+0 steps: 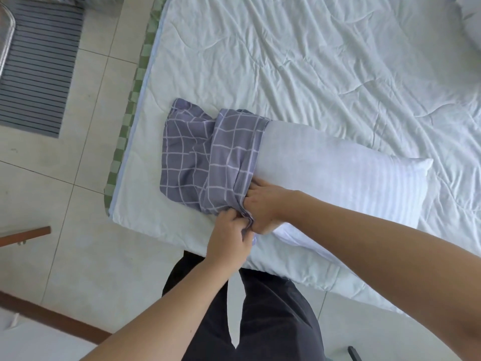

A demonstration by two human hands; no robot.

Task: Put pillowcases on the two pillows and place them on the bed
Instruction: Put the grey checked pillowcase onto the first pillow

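A white pillow [338, 173] lies across the near corner of the bed [312, 61]. Its left end sits inside a bunched purple checked pillowcase [208, 157]. My left hand [229, 238] pinches the near edge of the pillowcase opening. My right hand [263, 204] grips the same edge right beside it, resting against the pillow. A second white pillow [471, 19] shows partly at the far right corner of the frame.
The bed's white quilt is wrinkled, and a green checked sheet edge [135, 100] runs along its left side. A grey striped mat [39, 66] lies on the tiled floor to the left. Wooden furniture edges [52, 319] stand at the lower left.
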